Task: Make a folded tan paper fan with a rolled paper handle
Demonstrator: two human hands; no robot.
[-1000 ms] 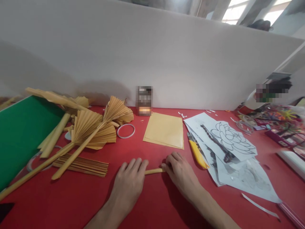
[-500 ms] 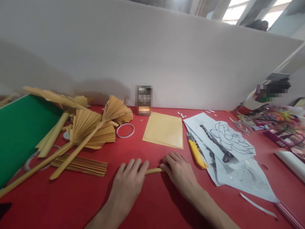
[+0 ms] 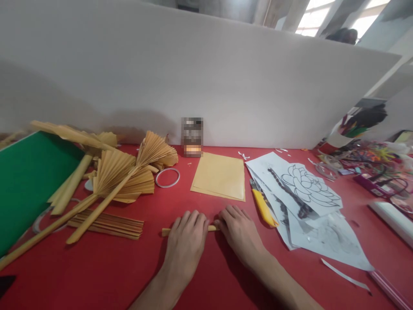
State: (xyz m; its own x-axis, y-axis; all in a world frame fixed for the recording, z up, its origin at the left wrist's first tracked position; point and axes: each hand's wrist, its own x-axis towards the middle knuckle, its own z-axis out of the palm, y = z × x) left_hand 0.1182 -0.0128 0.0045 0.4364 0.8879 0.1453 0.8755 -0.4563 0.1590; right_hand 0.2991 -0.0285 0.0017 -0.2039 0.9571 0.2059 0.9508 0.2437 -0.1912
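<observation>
A thin tan paper roll (image 3: 165,232) lies crosswise on the red tabletop (image 3: 109,275). My left hand (image 3: 188,239) is bent over its middle with the fingers together, and its left end pokes out past that hand. At the right end, my right hand (image 3: 240,230) has its fingers curled onto the roll; the tip is hidden beneath them. A short stretch of roll shows between both hands. Just beyond them lie flat square sheets of tan paper (image 3: 219,176). A yellow utility knife (image 3: 264,209) rests to the right of my right hand.
Pleated paper fans on sticks (image 3: 119,172) lie at left, beside a folded paper strip (image 3: 106,224) and a green board (image 3: 35,181). A tape ring (image 3: 167,178) sits behind. Printed flower drawings (image 3: 312,189) spread at right. A white panel (image 3: 193,73) stands at the back.
My left hand has slid right along the roll, closer to my right hand, uncovering the roll's left end. My right hand stays on the right end. The view has shifted slightly.
</observation>
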